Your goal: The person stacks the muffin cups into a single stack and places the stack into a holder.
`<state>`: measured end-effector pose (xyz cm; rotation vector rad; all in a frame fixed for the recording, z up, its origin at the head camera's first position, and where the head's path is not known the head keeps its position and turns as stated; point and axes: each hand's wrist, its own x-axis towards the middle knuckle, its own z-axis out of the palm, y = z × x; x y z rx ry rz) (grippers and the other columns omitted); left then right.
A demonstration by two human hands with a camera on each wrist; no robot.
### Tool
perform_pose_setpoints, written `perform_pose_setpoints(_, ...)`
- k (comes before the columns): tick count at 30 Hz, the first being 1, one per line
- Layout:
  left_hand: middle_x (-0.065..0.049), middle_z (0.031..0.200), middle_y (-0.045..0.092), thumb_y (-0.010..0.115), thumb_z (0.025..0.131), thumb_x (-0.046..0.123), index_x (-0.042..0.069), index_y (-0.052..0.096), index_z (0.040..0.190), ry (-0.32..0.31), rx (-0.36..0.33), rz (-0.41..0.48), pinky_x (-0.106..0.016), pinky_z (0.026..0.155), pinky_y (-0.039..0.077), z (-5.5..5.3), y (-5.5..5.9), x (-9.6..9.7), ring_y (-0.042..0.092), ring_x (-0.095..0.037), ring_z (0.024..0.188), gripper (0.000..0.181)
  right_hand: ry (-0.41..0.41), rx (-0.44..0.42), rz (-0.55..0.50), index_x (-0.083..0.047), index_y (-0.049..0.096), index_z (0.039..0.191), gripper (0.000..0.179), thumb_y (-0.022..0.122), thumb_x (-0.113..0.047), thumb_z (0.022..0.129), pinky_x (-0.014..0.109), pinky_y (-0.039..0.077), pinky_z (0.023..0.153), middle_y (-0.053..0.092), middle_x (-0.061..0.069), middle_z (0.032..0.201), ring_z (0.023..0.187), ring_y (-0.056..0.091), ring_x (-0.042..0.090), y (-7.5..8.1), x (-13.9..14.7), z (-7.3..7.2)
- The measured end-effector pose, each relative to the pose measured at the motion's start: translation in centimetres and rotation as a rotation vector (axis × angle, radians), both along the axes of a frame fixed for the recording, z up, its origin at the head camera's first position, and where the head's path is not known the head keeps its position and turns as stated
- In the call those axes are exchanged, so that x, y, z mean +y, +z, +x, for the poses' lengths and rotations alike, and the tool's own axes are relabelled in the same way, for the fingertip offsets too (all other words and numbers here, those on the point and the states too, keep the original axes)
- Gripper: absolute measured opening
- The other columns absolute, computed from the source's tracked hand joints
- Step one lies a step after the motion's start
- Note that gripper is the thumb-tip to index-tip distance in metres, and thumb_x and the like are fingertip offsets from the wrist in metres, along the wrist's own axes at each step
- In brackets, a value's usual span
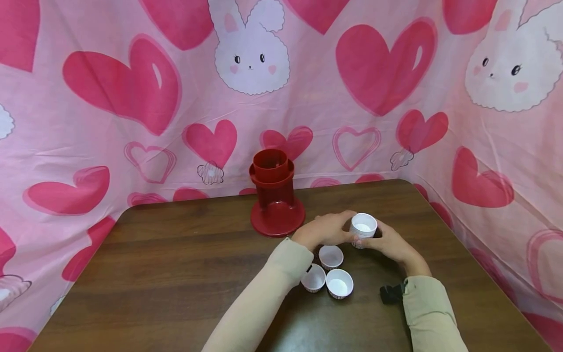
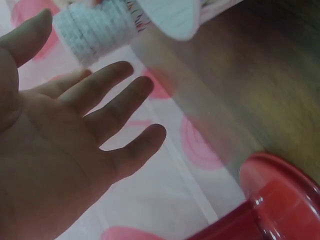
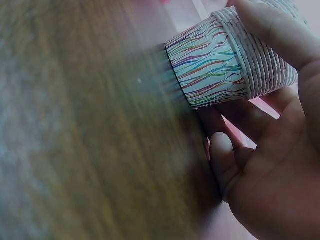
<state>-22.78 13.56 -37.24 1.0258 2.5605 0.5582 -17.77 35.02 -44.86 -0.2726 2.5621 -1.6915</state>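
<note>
Head view up, and furthest left on the wooden table (image 1: 184, 254) stands the red tube stand (image 1: 271, 176), upright; a wide sweep of the left arm could clip it. Next, the left cuff (image 1: 292, 256) is right by the left paper cup (image 1: 313, 279), and there's my first worry: drag that fabric low and light paper would likely skid or tip. Now the left hand (image 1: 326, 230), fingers loosely spread beside the stack of paper cups (image 1: 363, 230); I can't tell whether they bear on it, so I wouldn't count on support there. Below, the back paper cup (image 1: 331, 257) and the front paper cup (image 1: 339, 284) crowd the left one, mouths up, so one bump could scatter all three. On to the stack, its base seemingly on the wood, and the right hand (image 1: 391, 244) has it gripped, thumb over the ribbed rims. Squeeze hard and those walls could buckle; lift by the upper rims alone and the striped lowest cup might slip free. Rightmost, the black wrist device (image 1: 391, 294) juts from the right sleeve (image 1: 428, 303); swung left, it could sweep the front cup.
</note>
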Motion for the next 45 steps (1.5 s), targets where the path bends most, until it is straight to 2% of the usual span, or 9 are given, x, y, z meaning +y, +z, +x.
perform_pose_setpoints(7, -0.003, 0.147, 0.053, 0.065, 0.099, 0.034, 0.019, 0.045, 0.151, -0.057, -0.111, 0.148, -0.036, 0.108, 0.040, 1.3, 0.5, -4.3, 0.050, -0.017, 0.133, 0.058, -0.027, -0.015, 0.044, 0.005, 0.046, 0.142, 0.069, 0.080, -0.018, 0.087, 0.052, 0.042, 0.100, 0.062, 0.019, 0.124, 0.111, 0.056, 0.032, 0.3, -0.3, -0.1)
perform_pose_setpoints(11, -0.002, 0.146, 0.054, 0.069, 0.097, 0.030, 0.019, 0.047, 0.149, -0.044, -0.108, 0.191, -0.035, 0.108, 0.041, 2.5, 0.7, -6.9, 0.050, -0.017, 0.133, 0.058, -0.045, -0.028, 0.059, 0.005, 0.046, 0.142, 0.069, 0.080, -0.019, 0.087, 0.051, 0.042, 0.100, 0.062, 0.019, 0.124, 0.112, 0.056, 0.031, 0.4, -0.6, -0.1)
perform_pose_setpoints(15, -0.004, 0.144, 0.055, 0.073, 0.094, 0.029, 0.018, 0.046, 0.149, -0.015, -0.119, 0.174, -0.037, 0.107, 0.041, 3.8, 0.4, -9.3, 0.050, -0.018, 0.133, 0.062, -0.053, -0.035, 0.049, 0.006, 0.047, 0.141, 0.068, 0.080, -0.018, 0.087, 0.046, 0.043, 0.098, 0.063, 0.018, 0.123, 0.110, 0.056, 0.028, 0.4, -0.7, 0.0)
perform_pose_setpoints(19, -0.006, 0.146, 0.052, 0.078, 0.089, 0.033, 0.016, 0.043, 0.151, 0.025, -0.120, 0.080, -0.040, 0.109, 0.040, 4.7, 0.0, -11.0, 0.048, -0.018, 0.134, 0.073, -0.050, -0.038, 0.032, 0.007, 0.045, 0.142, 0.069, 0.080, -0.017, 0.087, 0.044, 0.043, 0.100, 0.062, 0.018, 0.124, 0.111, 0.056, 0.028, 0.3, -0.7, -0.1)
perform_pose_setpoints(24, -0.005, 0.135, 0.057, 0.083, 0.084, 0.037, 0.015, 0.048, 0.146, 0.029, -0.071, -0.027, -0.037, 0.103, 0.045, 5.8, -0.4, -11.2, 0.056, -0.016, 0.122, 0.075, -0.054, -0.053, 0.031, 0.007, 0.044, 0.143, 0.070, 0.079, -0.018, 0.088, 0.046, 0.041, 0.101, 0.060, 0.020, 0.127, 0.114, 0.055, 0.030, 0.4, -0.6, -0.1)
perform_pose_setpoints(27, -0.004, 0.127, 0.059, 0.086, 0.081, 0.039, 0.014, 0.052, 0.141, 0.027, -0.043, -0.076, -0.036, 0.097, 0.048, 6.5, -0.7, -10.8, 0.060, -0.016, 0.112, 0.074, -0.049, -0.052, 0.032, 0.007, 0.043, 0.143, 0.069, 0.079, -0.017, 0.088, 0.042, 0.043, 0.100, 0.060, 0.020, 0.126, 0.113, 0.055, 0.029, 0.2, -0.6, -0.1)
perform_pose_setpoints(32, -0.006, 0.131, 0.058, 0.088, 0.077, 0.044, 0.012, 0.053, 0.140, 0.046, 0.026, -0.161, -0.036, 0.095, 0.049, 7.3, -1.0, -10.1, 0.060, -0.020, 0.115, 0.080, -0.044, -0.043, 0.028, 0.008, 0.043, 0.143, 0.068, 0.078, -0.015, 0.089, 0.038, 0.044, 0.098, 0.060, 0.020, 0.126, 0.112, 0.055, 0.027, 0.2, -0.6, 0.0)
perform_pose_setpoints(39, -0.004, 0.109, 0.060, 0.090, 0.073, 0.044, 0.010, 0.056, 0.132, 0.047, 0.091, -0.212, -0.033, 0.083, 0.052, 7.7, -1.4, -9.6, 0.063, -0.019, 0.100, 0.076, -0.049, -0.045, 0.035, 0.008, 0.043, 0.143, 0.070, 0.079, -0.017, 0.088, 0.039, 0.043, 0.099, 0.061, 0.020, 0.126, 0.113, 0.055, 0.029, 0.3, -0.7, 0.0)
perform_pose_setpoints(45, -0.003, 0.104, 0.059, 0.090, 0.074, 0.041, 0.015, 0.059, 0.124, 0.061, 0.123, -0.233, -0.033, 0.075, 0.052, 7.7, -1.6, -9.5, 0.063, -0.019, 0.093, 0.064, -0.056, -0.046, 0.042, 0.008, 0.043, 0.142, 0.070, 0.079, -0.018, 0.088, 0.043, 0.043, 0.099, 0.061, 0.021, 0.125, 0.113, 0.055, 0.031, 0.3, -0.7, 0.0)
